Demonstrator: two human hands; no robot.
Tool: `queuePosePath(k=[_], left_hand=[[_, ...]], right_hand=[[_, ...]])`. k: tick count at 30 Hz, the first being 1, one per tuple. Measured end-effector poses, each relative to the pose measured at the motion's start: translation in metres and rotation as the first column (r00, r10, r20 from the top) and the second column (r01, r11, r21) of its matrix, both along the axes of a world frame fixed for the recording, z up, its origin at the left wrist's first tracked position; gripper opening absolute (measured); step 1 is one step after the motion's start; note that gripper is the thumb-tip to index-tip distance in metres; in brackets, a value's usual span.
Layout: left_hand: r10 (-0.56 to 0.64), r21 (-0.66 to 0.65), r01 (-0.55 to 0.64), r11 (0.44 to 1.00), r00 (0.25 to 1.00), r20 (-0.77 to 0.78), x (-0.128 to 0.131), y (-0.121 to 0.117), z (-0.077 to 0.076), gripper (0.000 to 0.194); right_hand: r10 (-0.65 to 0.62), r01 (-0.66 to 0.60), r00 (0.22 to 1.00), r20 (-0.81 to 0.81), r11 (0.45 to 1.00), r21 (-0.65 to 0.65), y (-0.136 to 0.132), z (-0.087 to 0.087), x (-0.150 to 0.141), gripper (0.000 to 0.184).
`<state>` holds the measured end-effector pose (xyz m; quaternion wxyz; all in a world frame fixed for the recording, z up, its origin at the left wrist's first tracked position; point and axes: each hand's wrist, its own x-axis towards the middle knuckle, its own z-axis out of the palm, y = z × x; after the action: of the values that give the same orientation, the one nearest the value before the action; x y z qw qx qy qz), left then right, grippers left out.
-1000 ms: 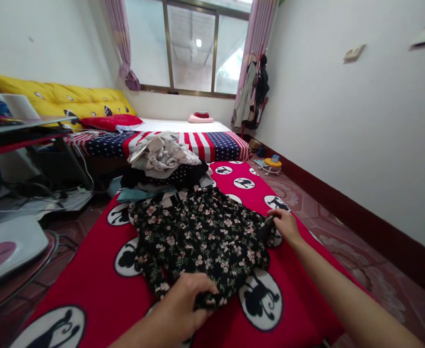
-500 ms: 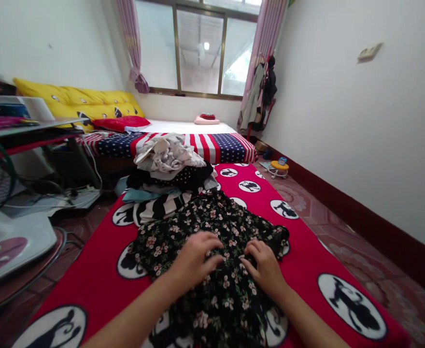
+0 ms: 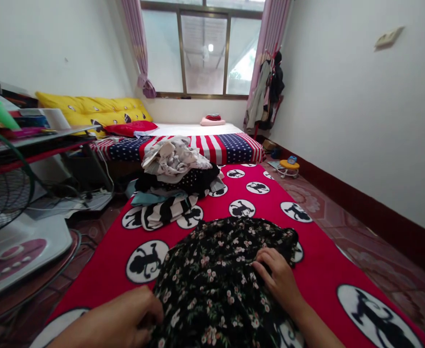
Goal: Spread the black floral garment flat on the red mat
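On the red cover (image 3: 321,270): black floral garment (image 3: 212,280).
Left hand (image 3: 138,309): fingers curled at its left edge.
Right hand (image 3: 278,276): fingers bent on top.
Grips: can't tell from here.
Far edge: red gap before the clothes pile (image 3: 178,176).

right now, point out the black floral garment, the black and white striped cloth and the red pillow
Black floral garment (image 3: 216,275): head view, middle of its spread fabric
Striped cloth (image 3: 164,211): head view, middle of its striped surface
Red pillow (image 3: 131,128): head view, middle of its visible side
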<state>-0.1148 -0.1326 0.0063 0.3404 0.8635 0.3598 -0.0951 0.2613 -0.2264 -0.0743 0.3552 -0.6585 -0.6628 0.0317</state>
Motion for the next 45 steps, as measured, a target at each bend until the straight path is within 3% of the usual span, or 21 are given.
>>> queuePosePath(k=[2,3,4,6,9,13,17,19,23,26,29,31,34,37,40,42,45], left_hand=[[0.012,-0.164,-0.020,0.986,0.999,-0.048,-0.004,0.004,0.003,0.023],[0.037,-0.172,-0.043,0.984,0.999,-0.039,-0.003,0.012,0.001,0.021],[0.083,-0.122,-0.082,0.989,0.997,-0.003,0.000,0.024,-0.003,0.023],[0.191,0.098,-0.205,0.974,0.972,0.137,0.008,0.050,-0.017,0.028],[0.246,0.329,-0.350,0.877,0.916,0.317,0.020,0.084,-0.043,0.045],[0.227,0.489,-0.434,0.757,0.876,0.426,0.029,0.109,-0.064,0.045],[0.091,0.661,-0.254,0.705,0.958,0.271,0.038,0.121,-0.065,0.048],[0.118,0.720,-0.195,0.666,0.981,0.157,0.041,0.128,-0.062,0.052],[0.329,0.795,-0.234,0.560,0.943,0.045,0.041,0.147,-0.055,0.054],[0.368,0.809,-0.256,0.529,0.928,0.054,0.041,0.156,-0.050,0.051],[0.353,0.821,-0.276,0.500,0.930,0.097,0.050,0.148,-0.051,0.049],[0.275,0.810,-0.240,0.535,0.956,0.102,0.058,0.136,-0.057,0.042],[0.076,0.698,-0.209,0.685,0.973,0.216,0.068,0.113,-0.071,0.036],[0.012,0.508,-0.231,0.830,0.918,0.397,0.073,0.090,-0.080,0.041],[-0.009,0.259,-0.135,0.956,0.874,0.486,0.073,0.065,-0.074,0.036],[0.057,0.025,-0.081,0.996,0.857,0.513,0.071,0.049,-0.066,0.039],[0.218,-0.322,-0.054,0.945,0.839,0.498,0.064,0.033,-0.054,0.054]], right_hand=[[-0.002,0.002,1.000,-0.017,1.000,-0.014,0.000,0.001,-0.001,0.021],[-0.002,0.002,1.000,-0.024,1.000,-0.015,0.000,0.002,-0.002,0.022],[-0.003,0.003,1.000,-0.031,1.000,-0.014,0.000,0.002,-0.002,0.022],[-0.005,0.005,0.999,-0.045,1.000,-0.005,0.000,0.003,-0.003,0.021],[-0.008,0.009,0.998,-0.069,1.000,0.008,0.000,0.002,-0.003,0.020],[-0.005,0.006,0.996,-0.084,1.000,0.014,-0.001,0.000,-0.001,0.019],[-0.002,0.003,0.996,-0.092,1.000,0.008,-0.001,-0.001,0.000,0.019],[0.001,-0.001,0.995,-0.103,1.000,0.002,-0.001,-0.001,0.000,0.019],[0.007,-0.007,0.992,-0.130,1.000,0.001,-0.003,0.001,0.000,0.018],[0.007,-0.007,0.988,-0.154,1.000,0.001,-0.004,0.003,-0.001,0.018],[-0.004,0.004,0.984,-0.179,1.000,0.002,-0.004,0.005,-0.002,0.019],[-0.008,0.008,0.981,-0.192,1.000,0.000,-0.003,0.005,-0.002,0.020],[-0.013,0.015,0.979,-0.202,1.000,0.006,-0.002,0.004,-0.002,0.021],[-0.015,0.022,0.977,-0.212,0.999,0.029,-0.002,0.003,-0.001,0.020],[-0.006,0.014,0.976,-0.217,0.999,0.038,-0.002,0.002,0.000,0.018],[-0.006,0.015,0.975,-0.221,0.999,0.040,-0.002,0.002,0.000,0.018],[-0.010,0.023,0.973,-0.232,0.998,0.052,-0.002,0.002,0.000,0.017]])
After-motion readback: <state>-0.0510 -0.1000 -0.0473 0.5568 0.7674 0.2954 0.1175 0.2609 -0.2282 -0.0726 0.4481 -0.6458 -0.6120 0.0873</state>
